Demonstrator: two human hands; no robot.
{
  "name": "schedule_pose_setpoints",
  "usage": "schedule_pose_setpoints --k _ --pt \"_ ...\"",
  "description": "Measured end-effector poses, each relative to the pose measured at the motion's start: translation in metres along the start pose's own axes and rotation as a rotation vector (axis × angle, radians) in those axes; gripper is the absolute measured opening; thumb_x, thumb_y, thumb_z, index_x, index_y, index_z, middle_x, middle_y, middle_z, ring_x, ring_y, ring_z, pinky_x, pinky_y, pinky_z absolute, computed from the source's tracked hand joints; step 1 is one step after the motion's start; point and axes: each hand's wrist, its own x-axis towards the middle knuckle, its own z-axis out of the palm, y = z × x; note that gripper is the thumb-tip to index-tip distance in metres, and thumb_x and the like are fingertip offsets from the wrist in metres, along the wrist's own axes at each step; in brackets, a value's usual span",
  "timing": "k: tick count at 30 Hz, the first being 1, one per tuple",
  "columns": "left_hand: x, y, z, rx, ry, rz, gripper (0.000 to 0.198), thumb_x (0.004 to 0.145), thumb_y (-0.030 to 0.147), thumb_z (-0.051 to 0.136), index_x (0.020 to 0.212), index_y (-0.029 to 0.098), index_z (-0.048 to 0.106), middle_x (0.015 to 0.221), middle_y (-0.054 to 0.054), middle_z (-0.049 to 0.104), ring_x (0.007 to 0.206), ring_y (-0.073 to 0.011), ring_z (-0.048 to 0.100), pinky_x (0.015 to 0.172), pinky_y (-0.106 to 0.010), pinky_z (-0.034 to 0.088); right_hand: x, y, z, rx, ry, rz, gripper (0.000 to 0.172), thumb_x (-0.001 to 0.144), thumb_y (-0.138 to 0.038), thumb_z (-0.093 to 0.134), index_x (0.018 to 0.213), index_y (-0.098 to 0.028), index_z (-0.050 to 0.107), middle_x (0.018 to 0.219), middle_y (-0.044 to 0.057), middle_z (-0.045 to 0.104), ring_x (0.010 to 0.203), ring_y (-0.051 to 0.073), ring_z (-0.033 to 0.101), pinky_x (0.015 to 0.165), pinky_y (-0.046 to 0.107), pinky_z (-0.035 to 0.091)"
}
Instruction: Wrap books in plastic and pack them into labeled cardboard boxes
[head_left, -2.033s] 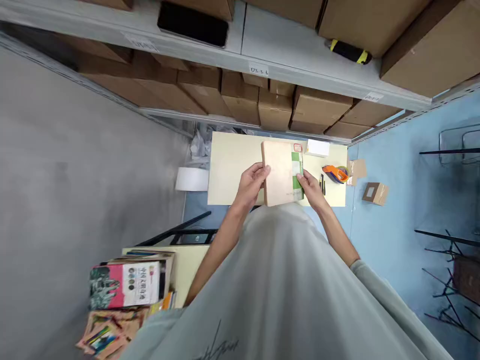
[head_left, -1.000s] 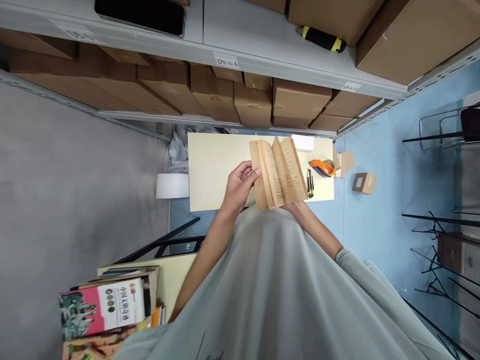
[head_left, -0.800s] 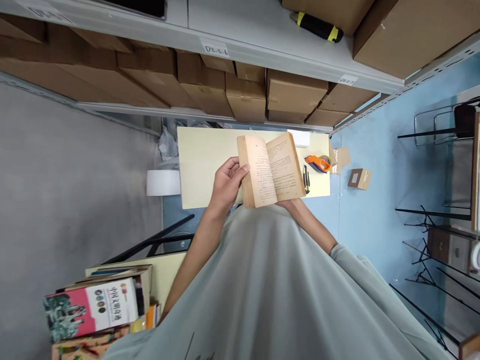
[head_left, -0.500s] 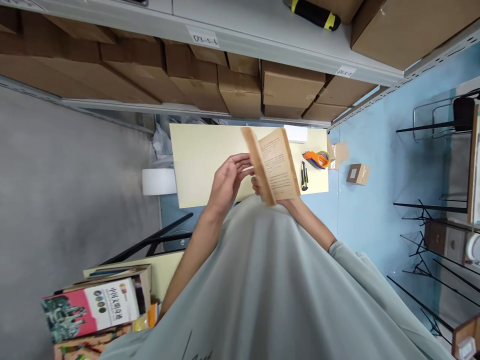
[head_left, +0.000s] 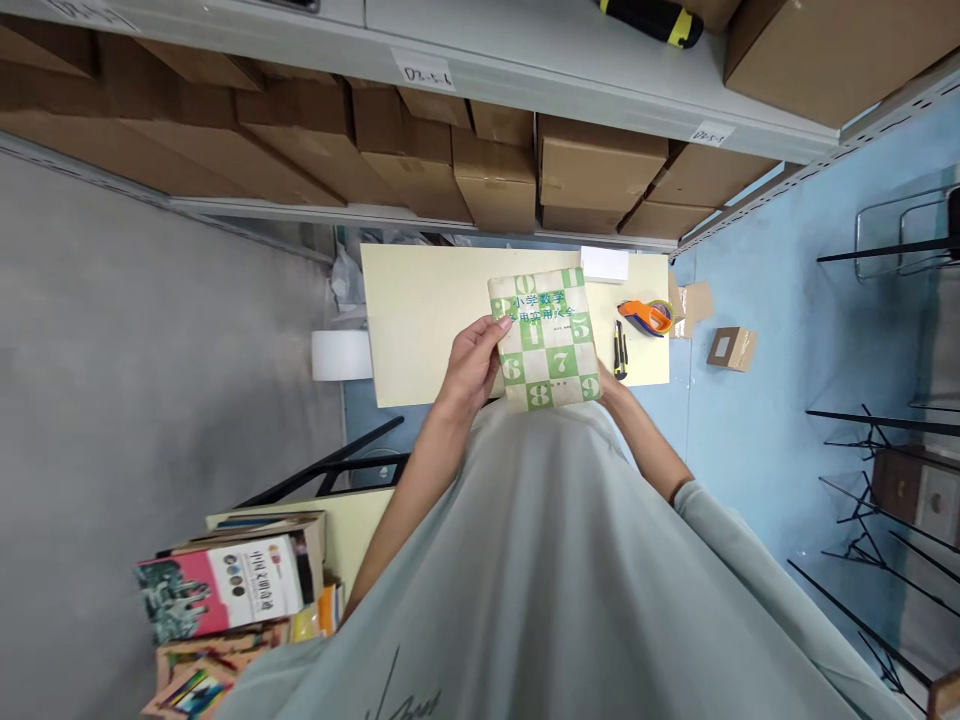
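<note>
A thin old book (head_left: 547,340) with a green-and-white chequered cover bearing numbers is held closed, cover up, above the pale yellow table (head_left: 427,320). My left hand (head_left: 472,362) grips its left edge, thumb on the cover. My right hand (head_left: 609,382) is mostly hidden under the book's lower right corner and supports it from below.
On the table's right end lie an orange tape dispenser (head_left: 646,316), a black utility knife (head_left: 619,350) and a white pad (head_left: 604,263). Shelves of cardboard boxes (head_left: 600,170) stand behind. A small box (head_left: 731,348) sits on the blue floor. A stack of books (head_left: 225,585) rests at lower left.
The book was leafed open a second ago; it has been shut and turned so the chequered front cover faces up. Both hands stay on it.
</note>
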Motion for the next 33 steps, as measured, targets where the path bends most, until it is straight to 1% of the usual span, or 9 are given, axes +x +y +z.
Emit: schedule_pose_setpoints --k 3,5,8,11,15,17,21,27,33 --pt "0.004 0.002 -0.002 0.053 0.068 0.051 0.059 0.069 0.063 0.104 0.099 0.020 0.077 0.093 -0.006 0.084 0.089 -0.0233 0.080 0.083 -0.035 0.066 0.000 -0.008 -0.027 -0.015 -0.025 0.040 0.073 0.084 -0.094 0.074 0.106 -0.025 0.081 0.104 0.010 0.084 0.117 0.036 0.079 0.094 0.047 0.066" --pt "0.007 0.000 -0.004 0.095 0.081 0.057 0.062 0.068 0.062 0.105 0.104 0.020 0.078 0.097 -0.007 0.085 0.095 -0.0247 0.080 0.087 -0.037 0.066 0.001 -0.010 -0.035 -0.065 -0.001 -0.034 0.068 0.079 -0.086 0.088 0.106 -0.024 0.080 0.106 0.009 0.085 0.114 0.032 0.079 0.093 0.042 0.066" --pt "0.006 -0.003 -0.003 0.099 0.080 0.057 0.063 0.069 0.065 0.104 0.107 0.022 0.078 0.102 -0.007 0.086 0.100 -0.0251 0.080 0.089 -0.037 0.066 0.001 -0.006 -0.037 -0.099 0.040 -0.150 0.064 0.070 -0.073 0.101 0.106 -0.025 0.078 0.113 0.008 0.085 0.115 0.029 0.078 0.094 0.038 0.065" --pt "0.003 -0.006 -0.002 0.053 0.033 0.055 0.068 0.070 0.069 0.103 0.115 0.023 0.079 0.110 -0.008 0.086 0.105 -0.0255 0.080 0.092 -0.036 0.065 0.002 0.000 -0.037 -0.056 0.039 -0.151 0.064 0.072 -0.074 0.099 0.107 -0.025 0.077 0.112 0.007 0.085 0.109 0.028 0.079 0.088 0.038 0.066" --pt "-0.002 -0.010 0.003 0.065 -0.051 0.021 0.071 0.069 0.065 0.104 0.121 0.024 0.079 0.118 -0.011 0.086 0.112 -0.0284 0.081 0.095 -0.038 0.065 0.006 0.006 -0.046 -0.026 0.065 -0.111 0.067 0.074 -0.080 0.095 0.109 -0.026 0.075 0.100 0.005 0.082 0.097 0.028 0.079 0.080 0.038 0.064" --pt "-0.002 -0.014 0.005 0.089 -0.018 0.017 0.067 0.070 0.062 0.103 0.120 0.025 0.080 0.120 -0.010 0.085 0.113 -0.0280 0.081 0.094 -0.037 0.065 0.010 0.008 -0.051 -0.049 0.068 -0.098 0.066 0.077 -0.081 0.092 0.108 -0.026 0.074 0.093 0.005 0.079 0.095 0.029 0.078 0.076 0.038 0.063" --pt "-0.001 -0.025 0.004 0.139 0.118 0.031 0.062 0.071 0.058 0.101 0.120 0.025 0.082 0.116 -0.008 0.085 0.110 -0.0265 0.079 0.092 -0.037 0.064 0.024 0.014 -0.055 -0.095 0.045 -0.083 0.064 0.081 -0.081 0.088 0.109 -0.026 0.072 0.089 0.004 0.075 0.093 0.028 0.076 0.073 0.037 0.060" --pt "-0.007 -0.040 -0.018 0.192 0.281 0.093 0.064 0.068 0.053 0.100 0.120 0.020 0.084 0.115 -0.009 0.085 0.091 -0.0201 0.075 0.093 -0.038 0.064 0.054 0.021 -0.043 -0.126 -0.067 -0.023 0.067 0.077 -0.082 0.091 0.110 -0.025 0.073 0.093 0.004 0.079 0.085 0.023 0.072 0.070 0.033 0.058" --pt "-0.006 -0.045 -0.064 0.184 0.363 0.078 0.062 0.068 0.050 0.096 0.119 0.018 0.083 0.105 -0.008 0.082 0.087 -0.0200 0.071 0.088 -0.038 0.062 0.078 0.029 -0.006 -0.204 -0.107 -0.016 0.067 0.076 -0.080 0.091 0.108 -0.024 0.074 0.098 0.004 0.082 0.088 0.021 0.071 0.072 0.032 0.056"
